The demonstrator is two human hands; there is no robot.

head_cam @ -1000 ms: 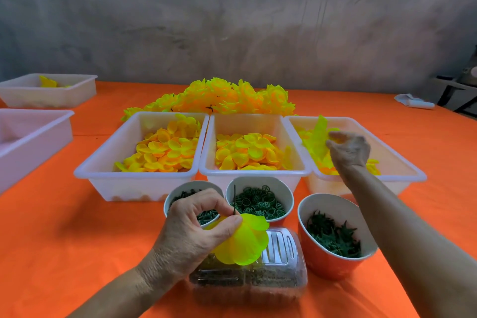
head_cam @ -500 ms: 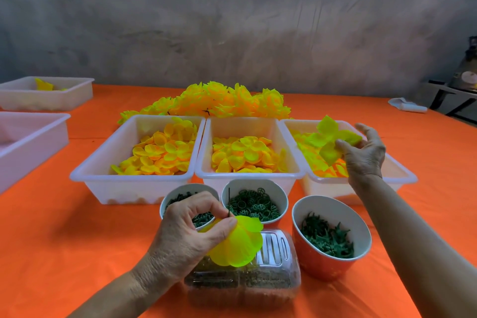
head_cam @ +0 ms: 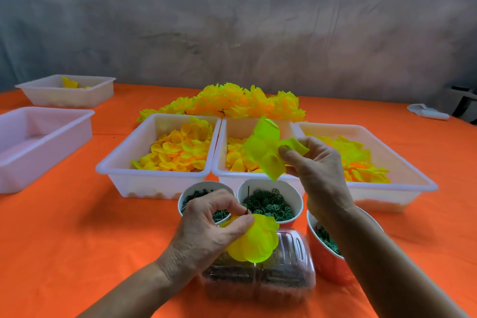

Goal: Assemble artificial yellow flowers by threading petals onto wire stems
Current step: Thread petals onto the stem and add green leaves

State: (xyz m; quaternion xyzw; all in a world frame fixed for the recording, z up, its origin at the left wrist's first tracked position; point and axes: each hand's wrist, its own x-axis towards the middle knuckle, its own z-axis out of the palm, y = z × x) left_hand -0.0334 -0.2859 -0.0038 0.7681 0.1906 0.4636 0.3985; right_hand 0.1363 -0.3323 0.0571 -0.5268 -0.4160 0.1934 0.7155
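Pinching the half-built flower (head_cam: 251, 239) low in your left hand (head_cam: 209, 230), wire stem (head_cam: 248, 199) pointing straight up; your right hand (head_cam: 313, 162) grips the loose petal piece (head_cam: 263, 148) just above and right — bring it down onto the tip.

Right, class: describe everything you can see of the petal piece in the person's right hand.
The petal piece is bright yellow-green, thin and fabric-like, with several broad lobes spreading from a centre. The right hand pinches one lobe between thumb and fingers, holding it in the air above the middle tray, its lobes fanned upward and downward. Nothing else touches it. It hangs apart from the wire stem.
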